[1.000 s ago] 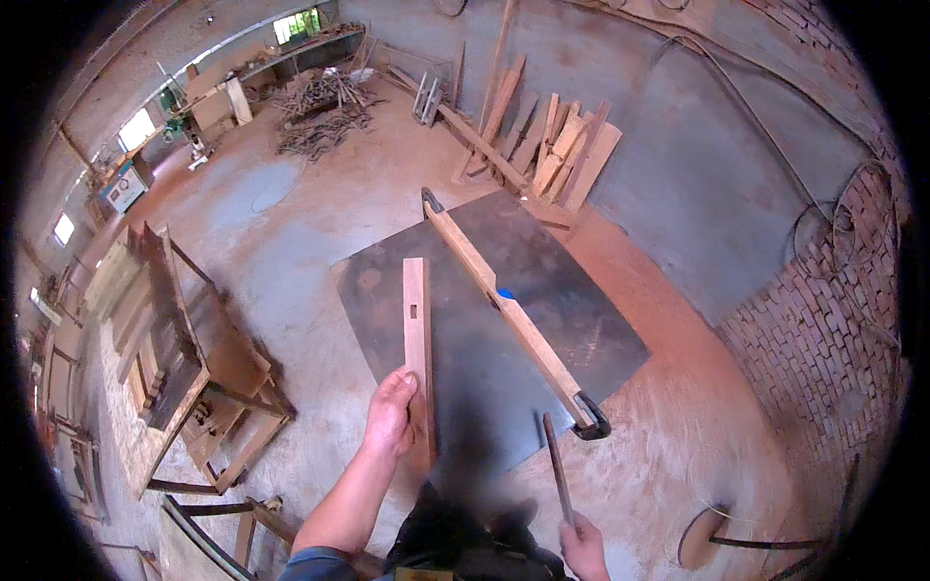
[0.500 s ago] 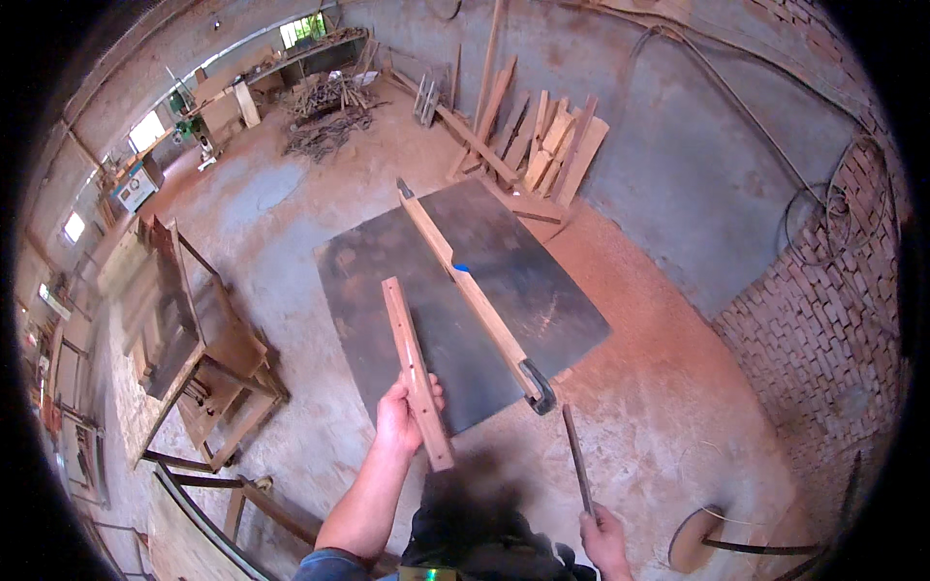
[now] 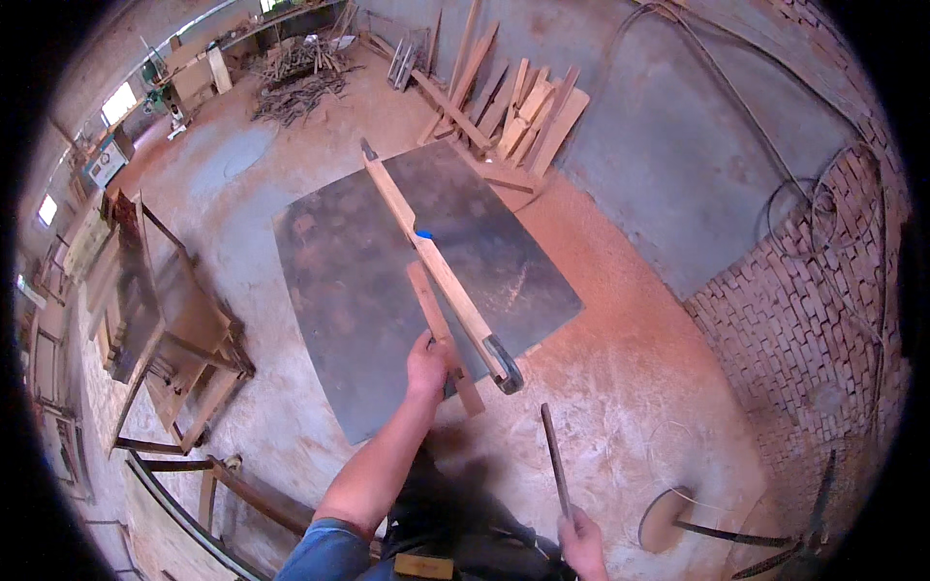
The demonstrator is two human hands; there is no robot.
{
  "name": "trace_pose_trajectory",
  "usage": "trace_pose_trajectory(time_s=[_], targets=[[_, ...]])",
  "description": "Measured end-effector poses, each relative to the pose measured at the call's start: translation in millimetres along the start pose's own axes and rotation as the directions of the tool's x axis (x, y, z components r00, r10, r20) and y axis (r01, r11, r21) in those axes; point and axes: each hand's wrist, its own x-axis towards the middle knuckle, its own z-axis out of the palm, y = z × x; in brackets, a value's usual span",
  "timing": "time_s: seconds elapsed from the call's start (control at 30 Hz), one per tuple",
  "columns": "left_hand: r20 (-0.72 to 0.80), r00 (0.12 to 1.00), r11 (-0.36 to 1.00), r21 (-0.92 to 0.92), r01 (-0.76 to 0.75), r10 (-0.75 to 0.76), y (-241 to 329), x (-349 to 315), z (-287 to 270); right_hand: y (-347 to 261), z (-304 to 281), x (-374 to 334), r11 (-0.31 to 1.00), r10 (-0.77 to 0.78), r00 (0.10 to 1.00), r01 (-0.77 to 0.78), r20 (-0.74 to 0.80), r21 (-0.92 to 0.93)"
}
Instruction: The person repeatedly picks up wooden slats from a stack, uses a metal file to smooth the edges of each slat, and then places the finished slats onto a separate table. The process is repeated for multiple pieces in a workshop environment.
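My left hand (image 3: 426,368) is closed around a reddish wooden strip (image 3: 426,295), holding it over the near side of a dark flat tabletop (image 3: 339,339). Its far end comes close beside a longer, paler wooden bar (image 3: 455,291) that lies across the top; I cannot tell whether they touch. The bar has a notch in its middle, with a small blue piece (image 3: 424,234) at it, and black clamp-like fittings at both ends, the near one (image 3: 506,373) by the edge. Lower right, my right hand (image 3: 582,544) grips a thin dark stick (image 3: 554,450), pointing up and away.
A wooden bench (image 3: 184,349) with timber on it stands at left. Boards (image 3: 528,121) lean against the back wall, near a heap of scrap sticks (image 3: 305,73). A round disc with dark legs (image 3: 664,520) is at lower right, before a brick wall (image 3: 775,320).
My left hand has carried the wooden strip rightward, closer to the long bar, and turned it. The view has shifted, so the surroundings sit further left and higher. My right hand still grips the stick.
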Motion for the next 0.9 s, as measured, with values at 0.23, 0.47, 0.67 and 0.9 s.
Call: trace_pose_trajectory(time_s=[0.23,0.47,0.67,0.9], targets=[[0.048,0.999,0.856,0.516,-0.022,-0.003,25,18,19,-17,0,2,0.994,0.113,0.986,-0.112,0.123,-0.020],[0.229,0.969,0.332,0.910,-0.248,0.098,27,47,2,-17,0,18,0.943,0.140,0.983,-0.096,0.117,-0.317],[0.103,0.988,0.873,0.486,0.048,-0.112,30,22,14,-17,4,33,0.961,0.178,0.968,-0.133,0.175,-0.244],[0.053,0.994,0.820,0.562,-0.109,0.096,6,6,8,-23,12,46,0.962,0.119,0.975,-0.067,0.186,-0.263]])
